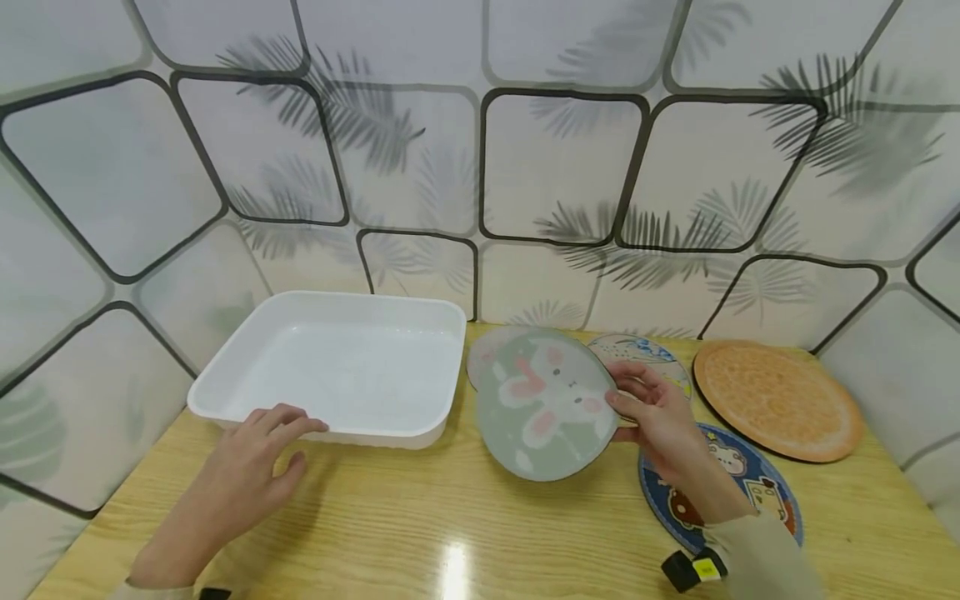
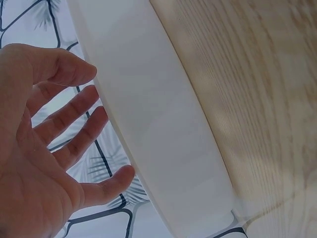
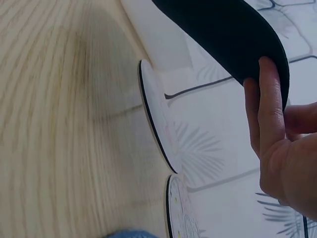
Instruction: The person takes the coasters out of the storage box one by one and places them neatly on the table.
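My right hand (image 1: 657, 417) pinches the right edge of a round green mat (image 1: 551, 454) printed with a white and pink rabbit. The mat is lifted off the table and tilted; in the right wrist view its black underside (image 3: 218, 29) shows, with fingers (image 3: 271, 99) flat against it. My left hand (image 1: 251, 467) is at the front rim of a white rectangular basin (image 1: 337, 367), fingers spread and loosely bent. From the left wrist view, the fingertips (image 2: 99, 113) are right at the rim, above the basin's outer wall (image 2: 153, 109).
Behind the rabbit mat lie a pale pink round mat (image 1: 480, 346) and a floral round mat (image 1: 660, 350). An orange round mat (image 1: 780, 400) lies at the far right. A blue cartoon mat (image 1: 750, 467) is under my right forearm. A patterned curtain (image 1: 555, 167) borders the wooden table (image 1: 390, 517).
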A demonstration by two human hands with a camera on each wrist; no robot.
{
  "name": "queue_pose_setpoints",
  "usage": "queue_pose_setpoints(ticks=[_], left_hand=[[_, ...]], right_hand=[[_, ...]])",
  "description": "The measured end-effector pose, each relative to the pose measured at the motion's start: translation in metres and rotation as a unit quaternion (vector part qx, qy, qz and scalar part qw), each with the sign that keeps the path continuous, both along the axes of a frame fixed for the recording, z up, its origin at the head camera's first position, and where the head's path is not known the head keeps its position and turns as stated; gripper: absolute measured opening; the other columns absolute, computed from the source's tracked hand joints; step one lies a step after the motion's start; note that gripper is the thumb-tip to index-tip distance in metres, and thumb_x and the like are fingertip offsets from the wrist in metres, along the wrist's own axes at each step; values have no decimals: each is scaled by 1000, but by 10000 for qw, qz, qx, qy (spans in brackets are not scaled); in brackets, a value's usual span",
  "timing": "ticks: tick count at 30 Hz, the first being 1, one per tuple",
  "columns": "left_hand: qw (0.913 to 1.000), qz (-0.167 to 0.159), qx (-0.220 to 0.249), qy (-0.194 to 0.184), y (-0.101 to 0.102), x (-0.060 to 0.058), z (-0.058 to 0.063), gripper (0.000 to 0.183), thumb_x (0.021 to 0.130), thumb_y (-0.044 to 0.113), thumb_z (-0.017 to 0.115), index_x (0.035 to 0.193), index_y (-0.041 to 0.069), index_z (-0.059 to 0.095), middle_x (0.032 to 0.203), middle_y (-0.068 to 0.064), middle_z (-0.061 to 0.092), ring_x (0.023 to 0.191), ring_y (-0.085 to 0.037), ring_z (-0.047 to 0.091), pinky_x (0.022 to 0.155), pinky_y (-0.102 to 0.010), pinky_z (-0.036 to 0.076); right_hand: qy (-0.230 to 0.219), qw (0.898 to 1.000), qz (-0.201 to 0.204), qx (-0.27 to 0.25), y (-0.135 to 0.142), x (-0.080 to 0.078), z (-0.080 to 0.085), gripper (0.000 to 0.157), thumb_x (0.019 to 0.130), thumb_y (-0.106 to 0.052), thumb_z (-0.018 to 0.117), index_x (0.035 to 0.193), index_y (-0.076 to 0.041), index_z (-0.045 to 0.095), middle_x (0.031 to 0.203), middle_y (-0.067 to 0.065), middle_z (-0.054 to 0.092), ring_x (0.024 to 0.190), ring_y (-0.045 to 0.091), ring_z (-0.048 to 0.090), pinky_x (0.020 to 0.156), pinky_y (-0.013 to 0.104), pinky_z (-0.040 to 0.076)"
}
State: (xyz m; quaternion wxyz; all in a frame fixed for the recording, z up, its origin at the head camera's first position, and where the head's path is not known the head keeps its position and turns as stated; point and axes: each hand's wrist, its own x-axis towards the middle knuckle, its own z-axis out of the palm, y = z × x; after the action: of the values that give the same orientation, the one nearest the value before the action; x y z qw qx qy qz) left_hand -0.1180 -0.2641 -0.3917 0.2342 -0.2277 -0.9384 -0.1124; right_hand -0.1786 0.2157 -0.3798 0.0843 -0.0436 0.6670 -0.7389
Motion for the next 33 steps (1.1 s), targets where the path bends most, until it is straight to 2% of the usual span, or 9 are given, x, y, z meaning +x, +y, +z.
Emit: queue_pose_setpoints(ticks=[10, 21, 26, 30, 33], left_hand=[[10000, -50, -20, 81, 0, -1, -1, 39, 73, 1, 78, 106, 20, 73, 102, 2, 69, 88, -23, 65, 69, -45, 54], [10000, -21, -28, 41, 0, -2, -1, 39, 73, 0, 77, 106, 21, 73, 102, 2, 69, 89, -23, 65, 71, -46, 54], [10000, 24, -36, -39, 0, -2, 1, 38, 75, 0, 77, 106, 20, 74, 102, 1, 69, 90, -24, 65, 71, -47, 54], [10000, 31, -30, -60, 0, -1, 1, 37, 75, 0, 77, 107, 20, 74, 103, 1, 69, 91, -25, 65, 71, -48, 54], [10000, 14, -13, -29, 0, -1, 1, 38, 75, 0, 77, 107, 20, 74, 103, 1, 69, 90, -24, 65, 71, -48, 54]], right_hand=[[-197, 9989, 338, 265, 22, 0, -8, 24, 102, -7, 59, 123, -19, 56, 109, -8, 67, 91, 13, 69, 68, 34, 63], [-373, 9941, 528, 865, 36, 2, -20, 33, 103, -6, 55, 134, -12, 48, 115, -5, 63, 91, 15, 70, 66, 36, 62], [-730, 9916, 533, 928, 39, 4, -22, 33, 102, -2, 54, 132, -12, 48, 116, -1, 61, 91, 17, 70, 68, 37, 63], [-1022, 9874, 528, 1084, 38, 5, -26, 37, 101, -2, 55, 136, -8, 45, 118, 1, 61, 90, 17, 70, 65, 34, 61], [-1168, 9824, 483, 1375, 37, 7, -29, 47, 101, -2, 54, 145, -2, 37, 132, 17, 57, 90, 17, 70, 63, 34, 61]])
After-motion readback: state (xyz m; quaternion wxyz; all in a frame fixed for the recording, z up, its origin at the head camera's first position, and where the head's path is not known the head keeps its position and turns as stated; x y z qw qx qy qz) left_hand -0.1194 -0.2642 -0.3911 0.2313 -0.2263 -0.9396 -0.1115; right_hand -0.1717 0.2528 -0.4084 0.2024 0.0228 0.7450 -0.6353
